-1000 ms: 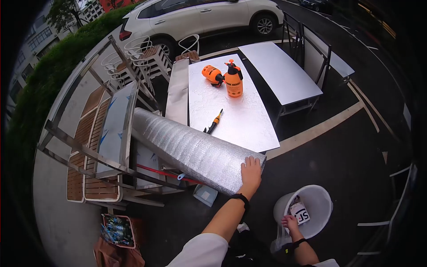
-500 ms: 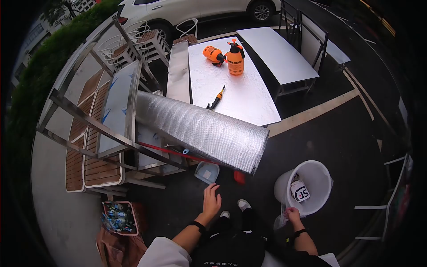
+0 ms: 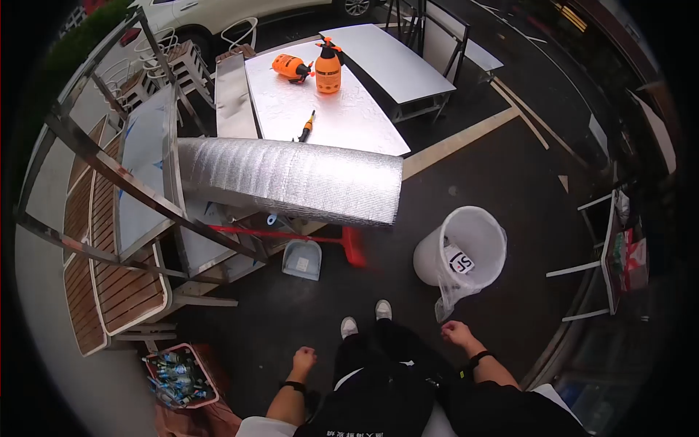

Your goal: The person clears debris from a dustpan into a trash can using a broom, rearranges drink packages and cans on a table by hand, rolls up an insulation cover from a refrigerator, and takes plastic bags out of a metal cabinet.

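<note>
My left hand (image 3: pixel 303 360) hangs to the left of my legs, fingers curled in, with nothing seen in it. On the other side, my right hand (image 3: pixel 457 333) is just below the white bin (image 3: pixel 426 258), its fingers bent together and no object visible in them. A clear plastic liner (image 3: pixel 453 297) droops over the bin's near rim, its lower end close to my right fingertips; whether they touch I cannot tell. Inside the bin lies a white box marked SF (image 3: pixel 460 260). A dustpan (image 3: pixel 301 261) and a red broom (image 3: pixel 353 247) lie on the ground ahead.
A silver foil roll (image 3: pixel 291 178) rests across a metal frame (image 3: pixel 171 204) and the near table. Two orange spray bottles (image 3: pixel 328 73) and a torch-like tool (image 3: pixel 306 127) are on the white tabletop (image 3: pixel 357 116). A crate of bottles (image 3: pixel 211 393) stands at lower left.
My view has shifted, so the tables and bin appear further left and higher. My left hand has drawn back and curled up. My right hand has moved lower, away from the bin's rim.
</note>
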Motion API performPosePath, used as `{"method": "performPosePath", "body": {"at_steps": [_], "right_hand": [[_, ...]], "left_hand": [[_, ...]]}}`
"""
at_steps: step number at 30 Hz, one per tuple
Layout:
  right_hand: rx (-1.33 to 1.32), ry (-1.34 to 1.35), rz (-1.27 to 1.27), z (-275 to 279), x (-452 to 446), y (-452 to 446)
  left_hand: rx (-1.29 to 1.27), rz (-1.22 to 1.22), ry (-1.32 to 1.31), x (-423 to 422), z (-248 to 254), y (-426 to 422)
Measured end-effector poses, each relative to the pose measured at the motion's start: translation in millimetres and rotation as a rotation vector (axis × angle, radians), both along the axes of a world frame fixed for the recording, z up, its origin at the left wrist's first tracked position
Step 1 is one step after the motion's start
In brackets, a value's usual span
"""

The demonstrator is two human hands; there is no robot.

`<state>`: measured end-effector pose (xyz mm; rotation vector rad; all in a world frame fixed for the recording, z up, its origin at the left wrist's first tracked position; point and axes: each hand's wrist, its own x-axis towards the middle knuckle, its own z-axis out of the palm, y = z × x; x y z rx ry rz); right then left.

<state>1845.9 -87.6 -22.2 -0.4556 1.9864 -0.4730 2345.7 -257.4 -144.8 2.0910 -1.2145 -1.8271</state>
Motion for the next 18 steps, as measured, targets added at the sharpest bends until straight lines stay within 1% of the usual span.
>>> {"method": "performPosePath", "body": {"at_steps": [1, 2, 3, 4, 5, 7, 8, 10, 13, 14, 15, 16, 17, 18], "right_hand": [[0.102, 0.009, 0.030, 4, -1, 13], [0.076, 0.020, -0.012, 18, 1, 17], [0.045, 0.070, -0.132, 41, -2, 44], [0.020, 0.087, -0.175, 54, -4, 49], [-0.032, 0.124, -0.238, 65, -5, 58], [-0.132, 0.195, -0.352, 79, -6, 82], [-0.195, 0.228, -0.403, 81, -6, 100], [-0.214, 0.218, -0.540, 84, -2, 142], [-0.157, 0.254, -0.748, 82, 19, 222], [-0.128, 0.248, -0.843, 78, 32, 251], [-0.101, 0.246, -0.940, 74, 47, 283], [-0.078, 0.248, -1.036, 68, 61, 316], [-0.040, 0.219, -1.158, 62, 80, 348], [-0.009, 0.187, -1.276, 54, 100, 377]], "left_hand": [[0.028, 0.025, 0.088, 0, -7, -8], [0.048, 0.054, 0.067, 4, -6, -13], [0.066, 0.003, 0.081, -22, -6, -33], [0.084, -0.040, 0.062, -31, -7, -44], [0.087, -0.068, 0.098, -37, -16, -54], [0.088, -0.238, 0.079, -59, -21, -73], [0.091, -0.318, 0.061, -68, -19, -79], [0.053, -0.476, -0.010, -96, -15, -92], [-0.022, -0.664, -0.044, -151, -18, -111], [-0.047, -0.725, -0.041, -169, -24, -115], [-0.056, -0.745, -0.021, -188, -43, -120], [-0.079, -0.822, -0.018, -212, -50, -123], [-0.046, -0.780, -0.015, -242, -40, -117], [-0.117, -0.894, 0.000, -262, -73, -117]]}}
